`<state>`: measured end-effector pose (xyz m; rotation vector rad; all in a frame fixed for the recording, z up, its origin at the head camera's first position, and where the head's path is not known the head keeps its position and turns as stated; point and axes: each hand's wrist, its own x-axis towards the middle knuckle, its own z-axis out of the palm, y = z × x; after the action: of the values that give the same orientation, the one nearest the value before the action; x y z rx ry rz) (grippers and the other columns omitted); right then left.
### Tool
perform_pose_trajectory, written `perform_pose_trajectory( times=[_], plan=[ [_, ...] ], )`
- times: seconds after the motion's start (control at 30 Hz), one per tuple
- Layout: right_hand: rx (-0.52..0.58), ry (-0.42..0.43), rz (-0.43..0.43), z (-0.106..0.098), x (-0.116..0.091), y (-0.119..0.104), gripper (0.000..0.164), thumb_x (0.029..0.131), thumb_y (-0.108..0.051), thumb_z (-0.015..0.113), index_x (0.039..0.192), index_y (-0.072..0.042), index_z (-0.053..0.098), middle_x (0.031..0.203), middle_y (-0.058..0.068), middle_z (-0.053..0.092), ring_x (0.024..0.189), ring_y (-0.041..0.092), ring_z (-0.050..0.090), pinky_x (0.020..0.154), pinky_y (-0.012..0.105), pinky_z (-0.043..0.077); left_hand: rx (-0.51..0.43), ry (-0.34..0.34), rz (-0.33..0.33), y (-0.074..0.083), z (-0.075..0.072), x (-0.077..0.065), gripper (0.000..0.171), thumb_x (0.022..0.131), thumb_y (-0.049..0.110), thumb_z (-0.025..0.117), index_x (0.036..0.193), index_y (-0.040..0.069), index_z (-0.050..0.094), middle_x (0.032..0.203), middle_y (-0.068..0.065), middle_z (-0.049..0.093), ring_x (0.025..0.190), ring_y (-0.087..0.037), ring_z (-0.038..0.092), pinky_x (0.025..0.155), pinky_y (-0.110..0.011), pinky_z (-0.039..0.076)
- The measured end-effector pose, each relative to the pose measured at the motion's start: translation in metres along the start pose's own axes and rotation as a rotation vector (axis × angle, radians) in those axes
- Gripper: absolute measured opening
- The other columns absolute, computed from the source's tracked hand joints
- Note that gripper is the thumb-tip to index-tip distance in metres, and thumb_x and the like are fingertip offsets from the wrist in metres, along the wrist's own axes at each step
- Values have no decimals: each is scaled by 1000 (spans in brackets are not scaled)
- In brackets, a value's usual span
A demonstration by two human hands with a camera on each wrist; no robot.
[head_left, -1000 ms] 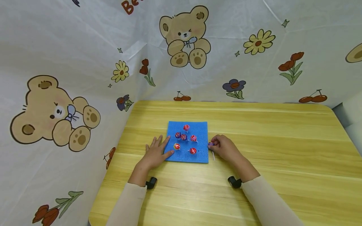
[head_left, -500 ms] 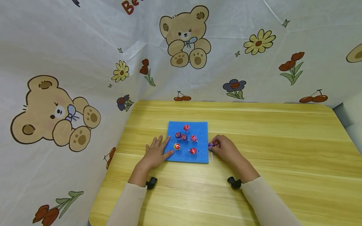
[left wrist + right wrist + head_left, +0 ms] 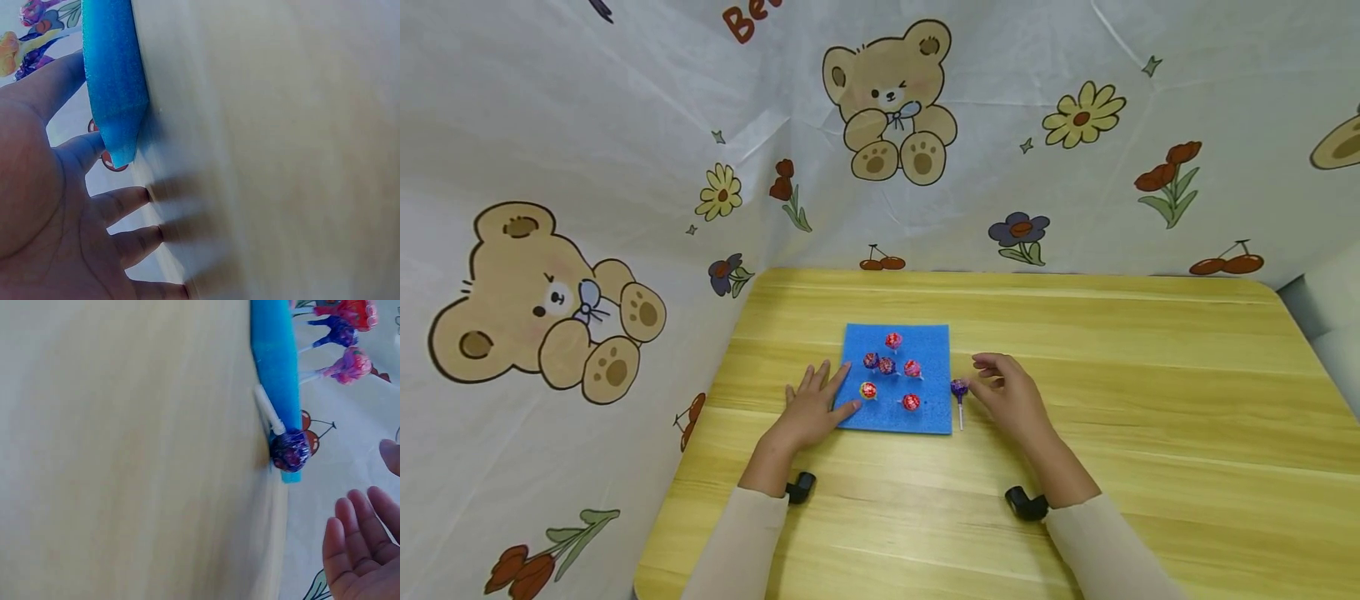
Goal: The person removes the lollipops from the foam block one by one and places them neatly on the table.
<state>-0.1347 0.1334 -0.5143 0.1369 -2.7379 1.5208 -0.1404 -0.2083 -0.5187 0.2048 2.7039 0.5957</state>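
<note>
A purple-wrapped lollipop (image 3: 959,388) lies on the table just right of a blue foam block (image 3: 880,421), its white stick pointing toward the person. My right hand (image 3: 1011,396) is beside it, fingers loose and holding nothing; the right wrist view shows a gap between this hand (image 3: 365,550) and the lollipop (image 3: 290,450). With fingers spread, my left hand (image 3: 808,412) rests over the block's left edge, thumb and index finger on the foam and the other fingertips on the table. Several lollipops stand in the foam, among them a red one (image 3: 911,402) and a yellow-and-red one (image 3: 868,391).
The wooden table (image 3: 1112,358) reaches back to a white curtain (image 3: 700,75) printed with bears and flowers. Each wrist carries a black camera, one near the left sleeve (image 3: 801,487) and one near the right sleeve (image 3: 1025,504).
My right hand has let go of the purple lollipop and drawn back a little to the right, its fingers opening. The lollipop's stick has swung straighter. The left hand has stayed put.
</note>
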Motion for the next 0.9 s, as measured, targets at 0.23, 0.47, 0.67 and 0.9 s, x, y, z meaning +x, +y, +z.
perform_pose_trajectory(
  times=[0.23, 0.47, 0.67, 0.9],
  plan=[
    [54, 23, -56, -4, -10, -10, 40, 96, -16, 71, 132, -3, 61, 124, 11, 64, 112, 29, 63, 95, 49, 54, 2, -3, 3, -1, 0, 0, 77, 99, 60, 52, 163, 35, 16, 172, -12, 8, 158, -41, -4, 116, -78, -2],
    [70, -39, -90, 4, -14, -19, 35, 94, -19, 74, 126, -7, 65, 119, 11, 67, 110, 28, 65, 95, 49, 54, -13, -3, 6, -2, -1, -1, 77, 99, 59, 53, 163, 35, 18, 172, -13, 9, 158, -41, -3, 116, -78, -2],
    [76, -60, -158, 15, -18, -25, 35, 93, -15, 75, 124, -3, 66, 116, 13, 68, 104, 28, 67, 93, 49, 56, -16, -2, 9, 0, -3, -2, 77, 99, 59, 53, 163, 35, 17, 172, -13, 8, 158, -41, -3, 116, -78, -2],
    [59, -114, -179, 28, -20, -35, 35, 92, -18, 75, 123, -4, 67, 117, 12, 69, 103, 27, 68, 89, 47, 57, -21, -11, 6, 2, -5, -3, 76, 100, 58, 53, 163, 35, 17, 172, -13, 8, 158, -41, -4, 116, -78, -3]
  ],
)
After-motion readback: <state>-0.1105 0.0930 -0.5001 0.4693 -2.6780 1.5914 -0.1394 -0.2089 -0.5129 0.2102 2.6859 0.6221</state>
